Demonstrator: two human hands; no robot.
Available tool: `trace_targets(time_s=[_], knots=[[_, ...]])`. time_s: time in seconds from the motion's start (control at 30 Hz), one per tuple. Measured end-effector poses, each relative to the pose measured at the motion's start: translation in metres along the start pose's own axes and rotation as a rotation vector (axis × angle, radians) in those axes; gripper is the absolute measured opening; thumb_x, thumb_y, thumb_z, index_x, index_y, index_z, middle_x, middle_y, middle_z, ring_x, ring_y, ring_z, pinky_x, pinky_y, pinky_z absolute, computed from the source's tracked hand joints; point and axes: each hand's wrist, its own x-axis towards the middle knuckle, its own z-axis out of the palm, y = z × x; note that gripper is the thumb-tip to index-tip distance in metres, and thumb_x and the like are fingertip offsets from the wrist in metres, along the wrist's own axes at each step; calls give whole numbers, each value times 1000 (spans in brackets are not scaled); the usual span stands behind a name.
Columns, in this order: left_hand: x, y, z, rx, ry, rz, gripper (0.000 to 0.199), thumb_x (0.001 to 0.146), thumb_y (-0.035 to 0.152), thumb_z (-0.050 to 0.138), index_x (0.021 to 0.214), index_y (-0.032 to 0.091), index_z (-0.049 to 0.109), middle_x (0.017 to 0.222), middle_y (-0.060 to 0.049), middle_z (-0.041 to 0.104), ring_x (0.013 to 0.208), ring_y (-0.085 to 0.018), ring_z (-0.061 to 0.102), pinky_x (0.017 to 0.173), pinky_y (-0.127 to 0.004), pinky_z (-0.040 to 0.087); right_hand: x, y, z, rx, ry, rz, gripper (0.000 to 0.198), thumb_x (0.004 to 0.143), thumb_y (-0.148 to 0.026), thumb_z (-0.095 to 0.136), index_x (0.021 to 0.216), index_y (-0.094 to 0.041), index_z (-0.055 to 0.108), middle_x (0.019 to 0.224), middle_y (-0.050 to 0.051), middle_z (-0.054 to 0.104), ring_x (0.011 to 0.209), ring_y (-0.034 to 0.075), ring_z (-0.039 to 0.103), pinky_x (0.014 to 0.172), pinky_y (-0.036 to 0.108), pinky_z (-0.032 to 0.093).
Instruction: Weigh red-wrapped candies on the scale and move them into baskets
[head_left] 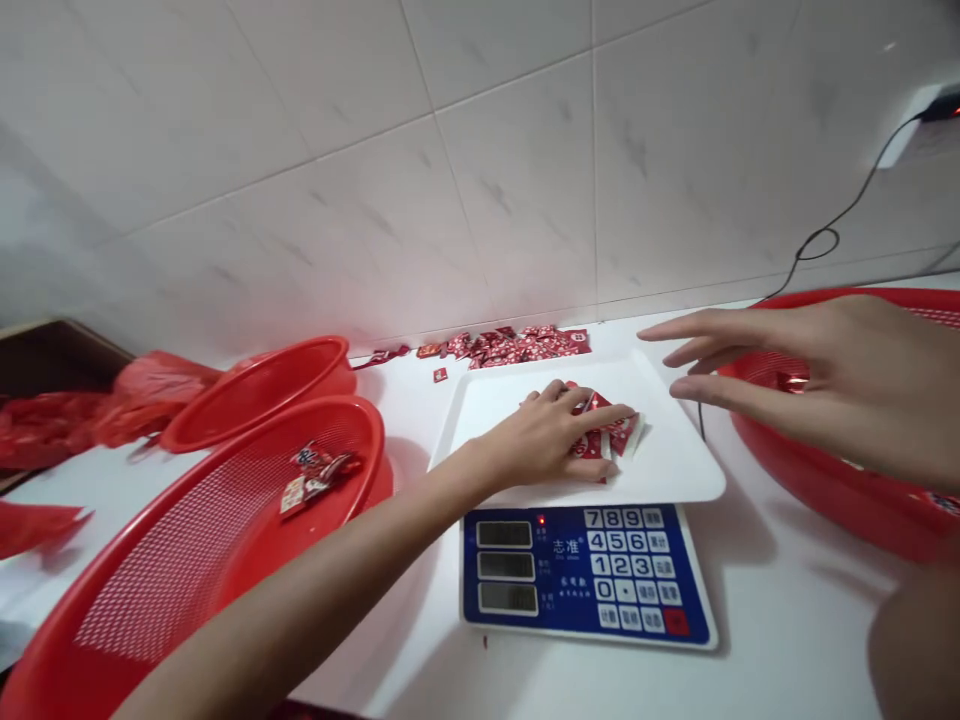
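My left hand reaches over the white tray of a blue weighing scale. Its fingers curl around a few small red-and-white packets; the palm hides part of them. My right hand hovers beyond the tray's right edge, fingers stretched and apart, holding nothing. Beneath it stands a red plastic basket, partly covered by the hand, with some packets inside.
On the left, a red mesh basket contains a few packets; another red basket stands behind it. Loose red packets lie along the tiled wall. Red plastic bags sit far left. A black cord hangs at right.
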Motion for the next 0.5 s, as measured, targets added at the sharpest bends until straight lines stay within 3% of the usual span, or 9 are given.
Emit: trace_targets(time_s=[0.1, 0.2, 0.37, 0.5], knots=[[-5, 14, 2, 93, 36, -37, 43, 101, 39, 50, 142, 29, 49, 123, -12, 57, 108, -30, 56, 91, -47, 55, -1, -3, 3, -1, -15, -18, 39, 91, -57, 57, 121, -37, 71, 87, 2, 75, 84, 30, 71, 70, 43, 56], [-10, 26, 5, 141, 59, -77, 36, 104, 25, 39, 137, 25, 52, 128, -16, 53, 102, -30, 59, 82, -47, 58, -3, -5, 4, -17, -16, -12, 40, 91, -58, 57, 123, -37, 70, 90, 3, 75, 85, 31, 71, 71, 44, 55], [-9, 33, 8, 186, 50, -115, 34, 100, 13, 39, 128, 19, 57, 124, -19, 54, 91, -30, 67, 64, -39, 59, -2, -8, 10, -20, -29, -2, 43, 91, -63, 53, 122, -39, 70, 84, 3, 74, 79, 30, 70, 70, 44, 54], [-17, 25, -6, 123, 109, -123, 34, 99, 19, 48, 130, 26, 59, 118, -13, 60, 75, -21, 68, 62, -34, 58, -2, -8, 15, -45, -15, 53, 43, 88, -65, 55, 121, -42, 70, 87, 4, 76, 87, 33, 70, 78, 49, 53]])
